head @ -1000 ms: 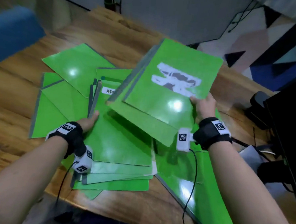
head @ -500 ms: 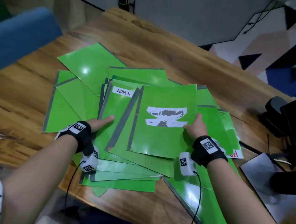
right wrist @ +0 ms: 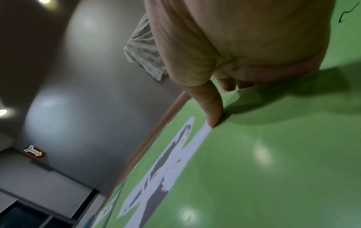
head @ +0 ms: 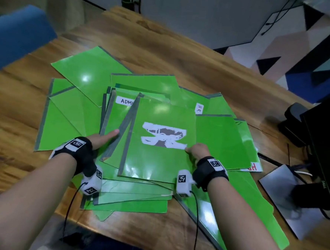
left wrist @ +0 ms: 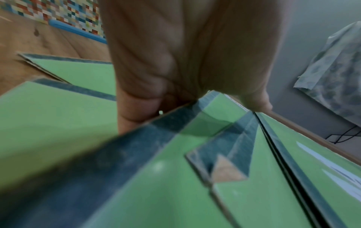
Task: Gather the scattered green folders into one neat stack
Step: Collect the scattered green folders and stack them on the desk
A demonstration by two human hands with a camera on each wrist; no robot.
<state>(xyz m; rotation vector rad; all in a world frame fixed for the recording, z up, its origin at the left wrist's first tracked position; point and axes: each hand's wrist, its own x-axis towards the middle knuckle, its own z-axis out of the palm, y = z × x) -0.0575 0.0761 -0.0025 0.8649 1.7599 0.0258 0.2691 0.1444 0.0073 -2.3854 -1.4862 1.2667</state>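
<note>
Top folder [head: 159, 143] between both hands

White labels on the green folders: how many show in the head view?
4: the ADMIN label, upper left; the HR label, upper right; the torn label on the top folder; the red-lettered label at the right edge. More may be hidden.

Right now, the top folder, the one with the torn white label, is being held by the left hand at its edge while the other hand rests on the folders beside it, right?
Not quite: the right hand holds the top folder at its edge, thumb on the cover, as the right wrist view shows. The left hand rests on the folders beside it.
</note>
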